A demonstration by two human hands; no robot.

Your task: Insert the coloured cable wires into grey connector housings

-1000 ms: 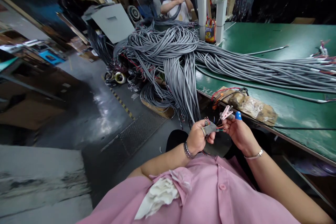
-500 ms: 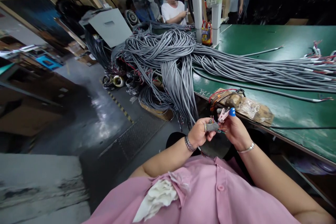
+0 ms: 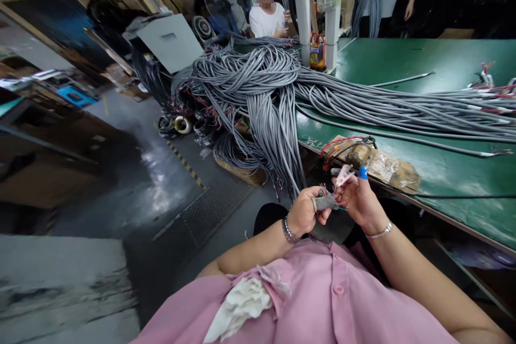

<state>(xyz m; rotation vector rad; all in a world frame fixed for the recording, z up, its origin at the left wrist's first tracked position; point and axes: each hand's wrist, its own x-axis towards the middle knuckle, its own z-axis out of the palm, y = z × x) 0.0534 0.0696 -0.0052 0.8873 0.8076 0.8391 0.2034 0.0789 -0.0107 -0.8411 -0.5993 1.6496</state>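
Note:
My left hand [image 3: 304, 214] is closed in a pinch on thin coloured wires [image 3: 341, 206] that fan out past its fingertips. A worn grey cover [image 3: 323, 203] wraps its thumb. Right beside it, my right hand [image 3: 365, 207] has its fingers curled around a pale pink clip [image 3: 344, 176], which looks like a clothes peg. A blue finger cot [image 3: 363, 172] caps my right thumb, pointing up. Its fingertips are close to the wire ends; whether they touch a wire I cannot tell. The cable behind the wires is mostly hidden by my left hand.
A thick pile of grey cables [image 3: 266, 72] drapes over the green table [image 3: 443, 172]. A taped wooden block [image 3: 379, 166] with red and black leads lies at the near edge. Across the table are two people, one holding a coil of grey cable [image 3: 365, 0].
My right hand has shifted slightly right, and the pink clip has tilted. The wires have spread a little. Behind the table, the standing person has moved right, bringing a cable coil into view.

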